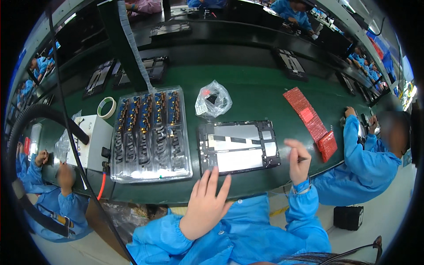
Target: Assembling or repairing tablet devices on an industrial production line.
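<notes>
On the green bench in front of me lies an opened tablet-like device (238,160), with silver panels, black strips and a dark frame. My left hand (206,204) is open, palm down, its fingertips at the device's near left edge. To the right of the device, my right hand (298,164) is raised with its fingers bent together. A small dark thing shows at those fingers, too little of it to name. A blue band circles my right wrist. Left of the device stands a clear plastic tray (152,176) holding rows of small blue, gold and black parts.
Beyond the device is a crumpled clear plastic bag (213,98). Red bubble wrap (304,110) lies at right. A tape roll (107,107), a white box (90,143) and a black hose (26,119) are at left. Co-workers in blue sit on both sides.
</notes>
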Demonstrator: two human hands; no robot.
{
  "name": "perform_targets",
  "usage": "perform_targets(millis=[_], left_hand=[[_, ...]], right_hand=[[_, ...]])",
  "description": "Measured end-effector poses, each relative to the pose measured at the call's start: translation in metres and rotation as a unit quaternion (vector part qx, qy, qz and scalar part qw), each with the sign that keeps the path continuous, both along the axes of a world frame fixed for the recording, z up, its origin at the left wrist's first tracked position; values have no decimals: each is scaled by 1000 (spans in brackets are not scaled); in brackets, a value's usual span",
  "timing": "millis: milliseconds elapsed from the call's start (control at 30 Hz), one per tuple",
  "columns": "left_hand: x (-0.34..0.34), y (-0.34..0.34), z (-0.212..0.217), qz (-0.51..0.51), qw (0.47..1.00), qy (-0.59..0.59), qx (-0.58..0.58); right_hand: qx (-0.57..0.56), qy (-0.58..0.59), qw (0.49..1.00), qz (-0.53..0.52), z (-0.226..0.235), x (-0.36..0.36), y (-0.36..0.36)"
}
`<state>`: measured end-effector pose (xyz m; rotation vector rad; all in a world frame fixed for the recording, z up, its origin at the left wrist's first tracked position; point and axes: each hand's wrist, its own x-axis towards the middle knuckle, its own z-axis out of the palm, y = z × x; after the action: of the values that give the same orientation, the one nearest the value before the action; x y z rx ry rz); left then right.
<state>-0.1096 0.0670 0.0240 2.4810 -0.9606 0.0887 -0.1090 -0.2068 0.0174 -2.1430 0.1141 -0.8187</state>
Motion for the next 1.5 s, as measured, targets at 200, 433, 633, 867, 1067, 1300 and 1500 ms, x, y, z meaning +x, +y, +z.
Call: perform_targets(millis=[200,433,633,867,1067,1300,1500], left_hand=[[83,-62,8,122,983,-133,-14],[124,-89,-42,215,973,-76,37],[120,-82,-53,170,983,-65,2],[124,-82,-49,141,988,-36,-52],[123,-82,-43,127,990,-29,-61],[118,-84,-44,120,991,-21,-57],[118,-83,-37,119,990,-11,-68]], right_hand=[[93,35,960,262,60,70,60],[48,179,926,330,13,179,70],[46,152,941,299,-30,200,64],[109,174,942,264,-31,195,66],[71,95,966,232,-30,195,65],[12,75,972,222,-35,202,75],[106,99,970,195,-34,200,71]])
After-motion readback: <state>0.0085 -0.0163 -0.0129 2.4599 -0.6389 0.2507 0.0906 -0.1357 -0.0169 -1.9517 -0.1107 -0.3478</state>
